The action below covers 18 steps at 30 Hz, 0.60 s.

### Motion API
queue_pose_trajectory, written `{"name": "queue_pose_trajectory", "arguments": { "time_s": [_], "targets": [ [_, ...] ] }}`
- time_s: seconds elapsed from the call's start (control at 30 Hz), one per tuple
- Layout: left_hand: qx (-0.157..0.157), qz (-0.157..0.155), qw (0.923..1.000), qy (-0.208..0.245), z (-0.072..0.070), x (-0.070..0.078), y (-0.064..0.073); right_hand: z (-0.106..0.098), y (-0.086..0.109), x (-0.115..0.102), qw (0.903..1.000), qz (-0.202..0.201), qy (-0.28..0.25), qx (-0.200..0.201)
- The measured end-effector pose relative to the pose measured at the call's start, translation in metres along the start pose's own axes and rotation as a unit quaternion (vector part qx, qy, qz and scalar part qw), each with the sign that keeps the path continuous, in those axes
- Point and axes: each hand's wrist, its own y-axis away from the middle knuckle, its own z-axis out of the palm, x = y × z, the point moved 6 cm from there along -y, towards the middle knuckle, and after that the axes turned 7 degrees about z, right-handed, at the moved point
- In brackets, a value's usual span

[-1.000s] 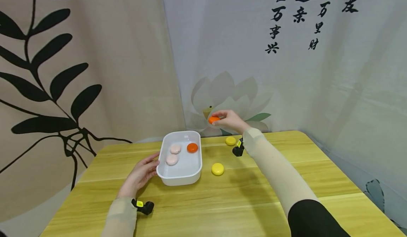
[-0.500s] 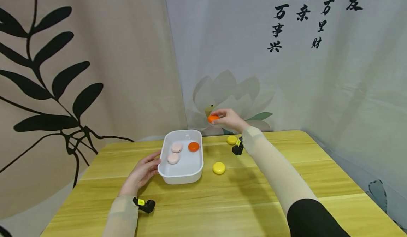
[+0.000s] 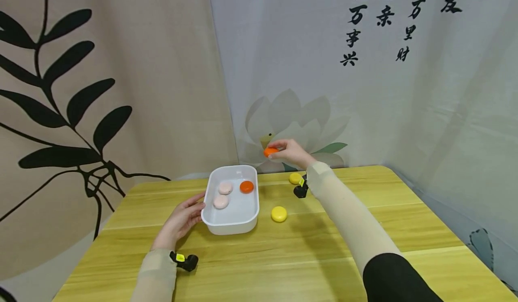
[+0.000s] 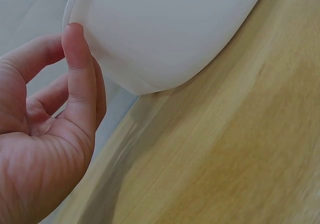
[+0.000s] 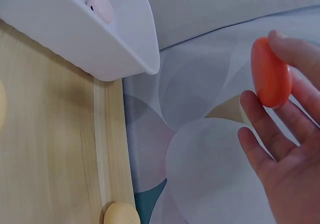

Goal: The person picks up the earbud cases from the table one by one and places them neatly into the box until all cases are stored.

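Likely light, stiff and slick, the orange disc suits a rim hold: the right hand pinches it; the left hand's relaxed fingers touch the tray.

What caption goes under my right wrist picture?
A right hand holds an orange disc, with a white tray at upper left.

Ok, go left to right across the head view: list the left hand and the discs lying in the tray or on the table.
Left hand → pair of pale pink discs → orange disc inside the white tray → nearer yellow disc → farther yellow disc.
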Motion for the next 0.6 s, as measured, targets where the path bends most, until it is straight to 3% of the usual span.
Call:
{"name": "queue_pose_trajectory", "arguments": {
  "time_s": [0.6],
  "targets": [
    [-0.006,0.008,0.9999,0.011,-0.001,-0.001,-0.002,0.018,-0.012,-0.003,0.9998,-0.01,0.018,0.001]
  ]
}}
